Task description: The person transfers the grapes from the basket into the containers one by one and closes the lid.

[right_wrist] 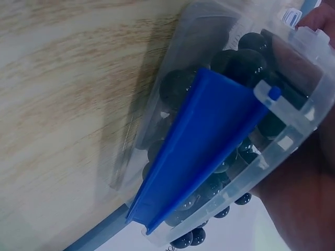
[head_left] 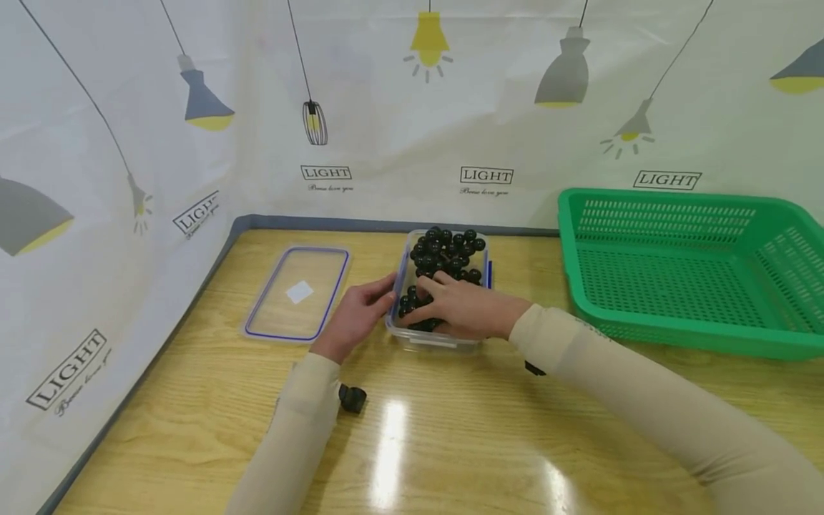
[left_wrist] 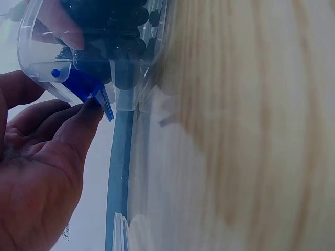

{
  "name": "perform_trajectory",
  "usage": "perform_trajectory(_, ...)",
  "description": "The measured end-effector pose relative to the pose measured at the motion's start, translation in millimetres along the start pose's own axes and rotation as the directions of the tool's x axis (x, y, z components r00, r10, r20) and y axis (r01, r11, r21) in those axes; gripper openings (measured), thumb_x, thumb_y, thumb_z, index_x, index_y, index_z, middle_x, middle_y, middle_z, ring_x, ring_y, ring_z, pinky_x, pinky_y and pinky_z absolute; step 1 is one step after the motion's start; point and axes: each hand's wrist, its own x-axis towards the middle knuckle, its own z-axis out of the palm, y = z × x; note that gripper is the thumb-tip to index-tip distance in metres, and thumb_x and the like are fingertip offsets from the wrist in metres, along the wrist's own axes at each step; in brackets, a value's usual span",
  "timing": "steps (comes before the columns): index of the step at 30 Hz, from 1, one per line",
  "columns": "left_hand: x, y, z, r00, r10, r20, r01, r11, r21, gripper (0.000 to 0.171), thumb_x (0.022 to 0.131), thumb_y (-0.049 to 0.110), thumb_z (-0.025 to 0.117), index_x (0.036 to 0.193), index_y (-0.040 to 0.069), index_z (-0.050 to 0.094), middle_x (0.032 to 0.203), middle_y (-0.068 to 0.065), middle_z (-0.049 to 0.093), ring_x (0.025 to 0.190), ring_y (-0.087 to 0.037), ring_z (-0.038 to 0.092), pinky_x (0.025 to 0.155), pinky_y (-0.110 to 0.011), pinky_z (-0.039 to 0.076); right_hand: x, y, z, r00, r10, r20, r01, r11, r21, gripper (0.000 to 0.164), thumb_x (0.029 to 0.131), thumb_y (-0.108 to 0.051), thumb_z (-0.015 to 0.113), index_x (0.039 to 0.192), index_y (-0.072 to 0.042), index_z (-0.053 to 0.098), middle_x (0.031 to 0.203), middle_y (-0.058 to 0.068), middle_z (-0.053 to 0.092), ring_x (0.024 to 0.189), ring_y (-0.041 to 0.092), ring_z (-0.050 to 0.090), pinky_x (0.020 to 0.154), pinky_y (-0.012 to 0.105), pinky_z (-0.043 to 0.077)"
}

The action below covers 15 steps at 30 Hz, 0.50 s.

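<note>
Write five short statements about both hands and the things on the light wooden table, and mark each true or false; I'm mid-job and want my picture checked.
1. The right hand reaches into the clear rectangular plastic container among the glossy round black fruit. True.
2. The clear blue-edged rectangular plastic lid covers the container. False: it lies on the light wooden table, left of the container.
3. The green perforated plastic basket stands right of the container. True.
4. The fruit lies in the basket. False: the visible fruit is in the container.
5. The left hand grips the lid. False: it touches the blue plastic latch on the container's left side.
</note>
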Motion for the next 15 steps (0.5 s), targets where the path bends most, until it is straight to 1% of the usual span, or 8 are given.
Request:
perform_trajectory(6,0.5,-0.6,-0.5,1.0,0.004,0.007,-0.004,1.0,-0.01,0.047,0.104,0.017,0.051,0.15,0.011,0.041,0.15,-0.007,0.043,0.132,-0.025,0.045,0.105,-0.037,0.042,3.8,0.1,-3.7,0.998,0.017,0.06,-0.02,0.999,0.04,0.048,0.094,-0.015,0.069,0.138,-0.032,0.059,0.126,0.01,0.044,0.104,0.024,0.042,0.079,0.037,0.048)
perform_trajectory(9,0.6,-1.6,-0.3,1.0,0.005,0.008,-0.005,1.0,-0.014,0.047,0.104,0.016,0.051,0.15,0.012,0.041,0.149,-0.007,0.044,0.132,-0.024,0.045,0.105,-0.037,0.042,6.5,-0.3,-5.3,0.995,0.025,0.098,-0.03,0.999,0.042,0.048,0.095,-0.015,0.068,0.138,-0.032,0.059,0.126,0.01,0.044,0.105,0.025,0.042,0.08,0.037,0.048)
perform_trajectory(12,0.8,-1.8,0.0,1.0,0.007,0.005,-0.007,1.0,-0.016,0.046,0.104,0.016,0.051,0.149,0.012,0.042,0.149,-0.006,0.044,0.132,-0.024,0.046,0.105,-0.037,0.042,8.6,-0.9,-7.1,0.991,0.034,0.133,-0.041,0.998,0.045,0.043,0.098,-0.018,0.064,0.138,-0.032,0.059,0.128,0.011,0.043,0.108,0.027,0.042,0.081,0.039,0.049)
perform_trajectory(15,0.0,-1.2,-0.2,1.0,0.015,0.006,-0.015,1.0,-0.017,0.046,0.104,0.016,0.052,0.149,0.011,0.042,0.149,-0.006,0.044,0.132,-0.024,0.045,0.105,-0.037,0.042,9.9,-1.5,-9.0,0.986,0.054,0.156,-0.066,0.995,0.076,0.037,0.101,-0.021,0.058,0.137,-0.032,0.06,0.129,0.011,0.043,0.114,0.03,0.044,0.083,0.044,0.051)
